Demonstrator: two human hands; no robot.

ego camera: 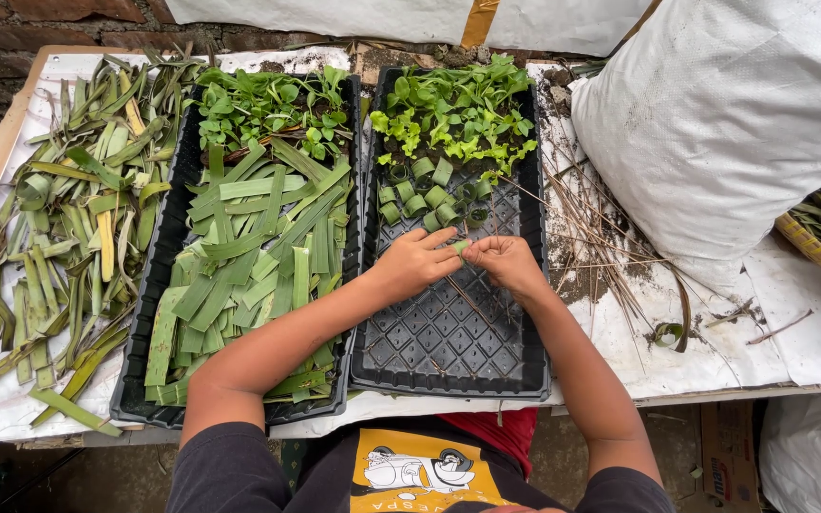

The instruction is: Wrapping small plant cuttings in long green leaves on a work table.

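A: Head view, hands first. Left hand and right hand meet over the right black tray, fingertips almost touching. Both pinch one small green leaf piece between them, held above the tray's grid floor, roughly mid-tray.

B: Grip state?

A: Left: thumb and fingers closed on the leaf piece. Right: same, fingers curled onto it from the other side. Can't tell if the piece is rolled or flat, too small.

B: What's in that tray?

A: Far end holds seedlings in soil. Just nearer than those, a cluster of rolled leaf cups, standing in the grid cells. Near half of the tray is bare grid. A thin dry stick lies across the grid under the right hand.

B: Left tray?

A: Left black tray touches the right one side by side. Cut green leaf strips piled over most of it, more seedlings at its far end.

B: Rest of the table?

A: Table covered in white sheeting. Loose long leaves heaped along the left edge, some yellowing. Dry sticks and spilled soil just right of the right tray. Big white sack at the far right corner. Woven basket with leaves at the right edge, partly cut off by the frame.
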